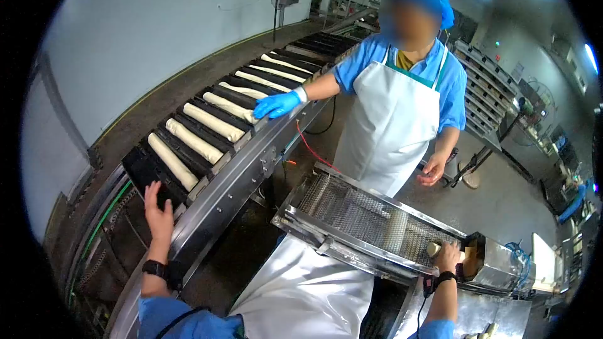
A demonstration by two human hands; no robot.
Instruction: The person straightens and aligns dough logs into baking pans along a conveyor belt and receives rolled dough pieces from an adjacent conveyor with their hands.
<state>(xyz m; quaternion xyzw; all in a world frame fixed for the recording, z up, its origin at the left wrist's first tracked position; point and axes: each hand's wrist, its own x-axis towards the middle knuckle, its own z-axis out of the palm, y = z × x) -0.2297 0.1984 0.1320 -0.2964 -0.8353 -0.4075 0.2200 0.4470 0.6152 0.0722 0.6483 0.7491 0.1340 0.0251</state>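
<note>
My left hand (158,215) is raised with its fingers apart and holds nothing. It is beside the near end of a row of black pans (139,162), close to the nearest long dough roll (172,162). Over at the right end of the mesh conveyor (352,204), my right hand (447,256) is wrapped over a pale dough roll (433,249), whose ends show on both sides of it. Another dough roll (396,229) lies across the mesh to the left of that hand.
Across the mesh conveyor a co-worker (396,100) rests a blue-gloved hand (276,105) on a dough roll in the pans. A metal box (499,263) adjoins the mesh conveyor. Stacked trays (483,81) stand behind. Several dough pieces (487,331) lie at the bottom right.
</note>
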